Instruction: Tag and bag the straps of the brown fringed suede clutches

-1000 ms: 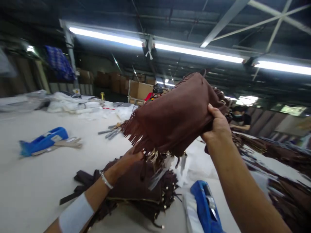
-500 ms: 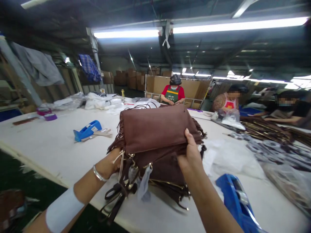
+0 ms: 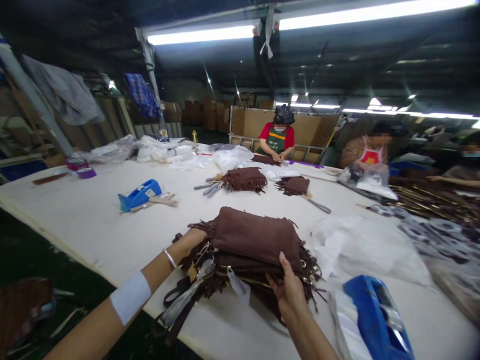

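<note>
A pile of brown fringed bags [image 3: 255,232] is at the near edge of the table, with gold zips, straps and grey-wrapped pieces dangling at its front left. My left hand [image 3: 192,241] grips the pile's left side, its fingers hidden by fringe and bag. My right hand [image 3: 289,290] holds the front right, thumb on the upper bag and fingers tucked into the layers below. Farther back on the table lie another brown fringed bag [image 3: 245,179] and a smaller one [image 3: 296,185].
A blue tape dispenser [image 3: 378,317] stands close on my right, another blue dispenser [image 3: 140,195] at left. White sheeting [image 3: 367,245] spreads right of the bags. Purple tape [image 3: 86,173] lies far left. Across the table a person in a green apron [image 3: 276,140] works; others sit right.
Both hands have lowered the pile of bags toward the table and nearer to me. Two bags farther back, hidden before, now show.
</note>
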Demonstrator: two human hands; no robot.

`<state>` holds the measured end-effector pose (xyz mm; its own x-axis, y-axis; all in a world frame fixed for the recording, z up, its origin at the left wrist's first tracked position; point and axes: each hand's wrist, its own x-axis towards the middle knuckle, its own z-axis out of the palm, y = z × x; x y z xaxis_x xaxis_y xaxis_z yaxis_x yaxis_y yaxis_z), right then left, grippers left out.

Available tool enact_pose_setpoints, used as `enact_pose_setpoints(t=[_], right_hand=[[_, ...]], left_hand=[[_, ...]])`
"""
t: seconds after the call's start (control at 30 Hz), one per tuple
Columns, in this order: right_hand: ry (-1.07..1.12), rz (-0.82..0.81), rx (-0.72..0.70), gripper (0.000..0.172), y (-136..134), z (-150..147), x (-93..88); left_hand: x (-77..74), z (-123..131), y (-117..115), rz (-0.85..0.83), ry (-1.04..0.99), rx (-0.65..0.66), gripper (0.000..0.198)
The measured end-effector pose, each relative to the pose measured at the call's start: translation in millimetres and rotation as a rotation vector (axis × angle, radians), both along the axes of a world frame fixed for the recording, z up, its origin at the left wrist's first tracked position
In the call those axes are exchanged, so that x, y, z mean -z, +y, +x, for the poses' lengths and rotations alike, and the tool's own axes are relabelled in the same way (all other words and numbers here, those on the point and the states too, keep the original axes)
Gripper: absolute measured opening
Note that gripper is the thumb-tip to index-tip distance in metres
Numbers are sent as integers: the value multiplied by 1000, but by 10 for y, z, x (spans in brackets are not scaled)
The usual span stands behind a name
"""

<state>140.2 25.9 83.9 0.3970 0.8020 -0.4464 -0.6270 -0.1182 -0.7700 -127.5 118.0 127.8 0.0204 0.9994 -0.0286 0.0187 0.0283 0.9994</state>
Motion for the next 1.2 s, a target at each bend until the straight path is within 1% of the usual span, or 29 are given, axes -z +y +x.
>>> enact_pose_setpoints(t=[0.03,0.1,0.17,0.2,0.23,0.27,0.3,0.33,0.37,0.4,0.43,0.47,0.5,0.53,0.6,0.63,0.7,0.73,0.8,0.83,0.9,0.97,1.0,1.07,1.1,1.13,1.2], right_hand=[[0,0,-15,63,0,6,-12],[-6,0,-46,65,-7,16,-25],[-25,-9,-75,67,-18,26,-29],[-38,-16,-87,67,-26,30,-34],[-52,-24,-96,67,-38,35,-41],[-64,-32,-111,67,-57,40,-53],[-70,-48,-145,66,-86,46,-70],[-71,-84,-211,66,-124,53,-91],[-79,-128,-307,65,-171,60,-116],[-118,-158,-421,62,-223,67,-146],[-201,-157,-540,58,-275,70,-181],[-343,-109,-645,52,-321,68,-221],[-545,-15,-708,46,-352,57,-265],[-792,119,-716,39,-365,38,-312],[-1319,392,-609,28,-327,-29,-403],[-1561,491,-530,27,-280,-71,-442],[-1947,598,-402,39,-153,-152,-501],[-2089,609,-373,45,-86,-182,-520],[-2269,575,-336,53,25,-203,-546],[-2313,555,-315,53,65,-192,-555],[-2333,537,-277,52,106,-125,-570],[-2299,564,-253,52,103,-18,-574],[-2272,589,-240,52,90,42,-568],[-2218,641,-227,51,53,160,-530],[-2197,666,-227,50,35,212,-496],[-2180,690,-228,49,19,258,-452],[-2165,726,-248,49,-3,326,-346]], left_hand=[[-20,-99,-44,10,46,-64,29],[-71,-251,-209,89,166,-261,26],[-116,-299,-449,288,353,-470,21],[-127,-280,-575,403,468,-509,17],[-128,-237,-689,489,583,-470,14],[-115,-179,-782,537,688,-371,14],[-90,-113,-846,537,765,-246,15],[-55,-49,-879,516,822,-136,17],[-12,5,-883,487,865,-62,20],[34,46,-865,462,897,-29,21],[78,71,-831,448,923,-19,22],[115,82,-792,447,955,-8,20],[140,81,-754,455,1001,11,18],[151,74,-721,471,1064,35,17],[117,49,-678,518,1220,73,21],[70,36,-668,547,1300,87,24],[-83,19,-670,616,1438,111,29],[-183,18,-682,655,1488,123,31],[-409,42,-736,731,1558,145,33],[-522,69,-781,763,1579,149,33],[-723,155,-903,821,1589,136,30],[-863,256,-1054,861,1547,123,28],[-903,300,-1130,867,1498,118,28],[-913,345,-1257,836,1334,130,27],[-882,340,-1303,788,1214,140,27],[-827,317,-1337,712,1075,138,26],[-656,225,-1379,497,776,64,24]])
